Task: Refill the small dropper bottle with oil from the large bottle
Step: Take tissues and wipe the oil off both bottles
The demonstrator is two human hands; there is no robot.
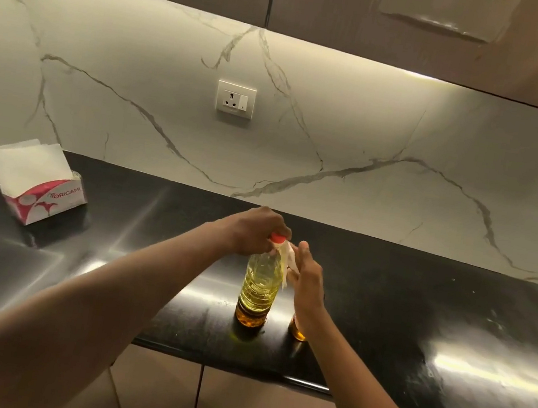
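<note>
- Presently, large bottle (260, 282) stands near counter (418, 311) front edge; mostly full, likely heavy and slick.
- Left hand (253, 232) curls round red cap (278, 238); right hand (307, 278), fingers straight, touches tissue (287, 258).
- Small bottle (298, 333) just beside, half hidden; best gripped round the body.

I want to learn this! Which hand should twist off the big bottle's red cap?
Probably the left hand: its fingers curl over the red cap. The right hand is beside the big bottle, fingers straight.
</note>
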